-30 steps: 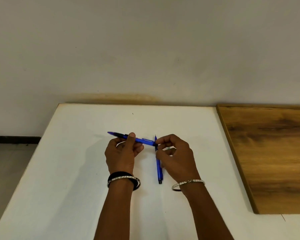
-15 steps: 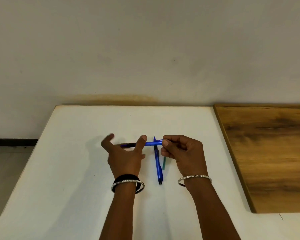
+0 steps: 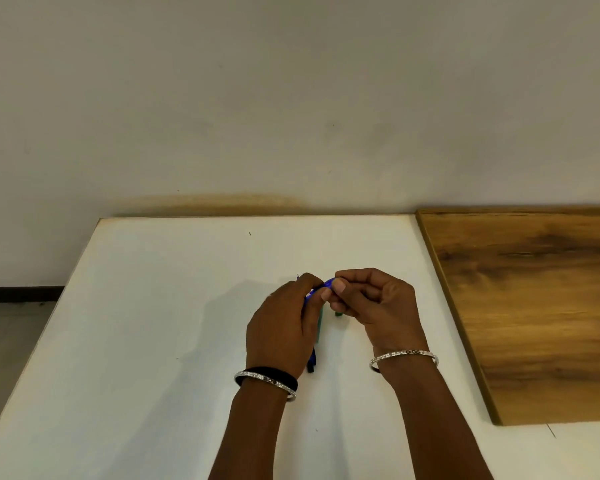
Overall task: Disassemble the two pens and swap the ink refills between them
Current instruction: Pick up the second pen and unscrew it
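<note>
Both hands meet over the middle of the white table. My left hand and my right hand pinch a blue pen between their fingertips; only a short blue stretch shows between them. A second blue pen lies on the table below, mostly covered by my left hand, its dark end pointing toward me. A thin green piece lies beside it, and a small green bit shows under my right fingers.
A wooden board lies on the table's right side, close to my right wrist. The wall stands just behind the table's far edge. The table's left edge drops to the floor.
My left hand has closed around the held pen and slid right, so both hands now touch. The pen is nearly hidden. The pen on the table has not moved.
</note>
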`<act>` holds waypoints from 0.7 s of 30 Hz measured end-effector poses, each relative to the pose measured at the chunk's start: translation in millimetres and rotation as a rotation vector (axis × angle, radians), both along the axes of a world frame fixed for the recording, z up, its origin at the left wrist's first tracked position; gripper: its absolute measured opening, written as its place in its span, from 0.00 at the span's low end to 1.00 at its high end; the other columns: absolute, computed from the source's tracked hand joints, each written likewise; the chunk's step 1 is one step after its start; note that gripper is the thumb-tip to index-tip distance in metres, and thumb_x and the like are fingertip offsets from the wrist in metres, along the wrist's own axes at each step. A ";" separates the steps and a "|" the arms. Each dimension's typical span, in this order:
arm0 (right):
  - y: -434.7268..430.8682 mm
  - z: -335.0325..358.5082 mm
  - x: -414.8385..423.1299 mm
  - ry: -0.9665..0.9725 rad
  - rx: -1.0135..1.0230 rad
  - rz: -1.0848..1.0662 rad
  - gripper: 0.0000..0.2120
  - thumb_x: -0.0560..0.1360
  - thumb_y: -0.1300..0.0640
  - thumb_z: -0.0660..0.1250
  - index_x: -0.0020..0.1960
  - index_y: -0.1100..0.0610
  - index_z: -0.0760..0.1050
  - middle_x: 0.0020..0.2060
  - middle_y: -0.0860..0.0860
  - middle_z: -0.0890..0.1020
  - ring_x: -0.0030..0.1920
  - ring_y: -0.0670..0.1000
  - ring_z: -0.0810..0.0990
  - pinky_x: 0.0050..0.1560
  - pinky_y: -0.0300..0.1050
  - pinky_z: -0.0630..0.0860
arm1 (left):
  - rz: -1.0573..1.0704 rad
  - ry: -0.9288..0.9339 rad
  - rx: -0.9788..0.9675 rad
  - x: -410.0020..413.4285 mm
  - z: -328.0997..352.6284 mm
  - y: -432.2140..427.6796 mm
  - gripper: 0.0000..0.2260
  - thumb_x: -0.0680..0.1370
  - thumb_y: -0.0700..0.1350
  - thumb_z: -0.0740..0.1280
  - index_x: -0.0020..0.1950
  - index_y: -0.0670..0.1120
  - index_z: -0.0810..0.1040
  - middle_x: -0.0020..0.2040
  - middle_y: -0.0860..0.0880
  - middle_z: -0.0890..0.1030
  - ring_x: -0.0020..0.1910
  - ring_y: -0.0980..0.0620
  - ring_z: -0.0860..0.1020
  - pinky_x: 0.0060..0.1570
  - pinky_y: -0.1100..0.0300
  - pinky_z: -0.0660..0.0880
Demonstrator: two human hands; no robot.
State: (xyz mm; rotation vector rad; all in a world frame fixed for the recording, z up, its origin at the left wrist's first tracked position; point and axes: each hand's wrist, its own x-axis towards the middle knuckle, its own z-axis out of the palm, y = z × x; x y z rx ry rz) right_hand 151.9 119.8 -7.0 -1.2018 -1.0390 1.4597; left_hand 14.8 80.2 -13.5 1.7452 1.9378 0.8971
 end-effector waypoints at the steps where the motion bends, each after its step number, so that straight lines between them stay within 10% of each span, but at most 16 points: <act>1: 0.4 -0.1 1.4 0.006 -0.001 0.000 0.05 0.71 0.65 0.73 0.47 0.61 0.83 0.38 0.60 0.86 0.37 0.57 0.85 0.42 0.46 0.83 | 0.003 0.007 0.004 0.6 0.9 0.0 0.10 0.80 0.57 0.55 0.50 0.56 0.74 0.35 0.55 0.76 0.35 0.55 0.74 0.33 0.61 0.72; 21: 2.3 1.0 21.2 0.024 -0.150 -0.108 0.06 0.73 0.64 0.71 0.47 0.66 0.80 0.37 0.61 0.86 0.38 0.57 0.86 0.38 0.45 0.83 | -0.003 -0.129 -0.070 6.0 -2.4 0.1 0.09 0.77 0.59 0.60 0.51 0.60 0.78 0.24 0.56 0.69 0.26 0.59 0.70 0.26 0.68 0.60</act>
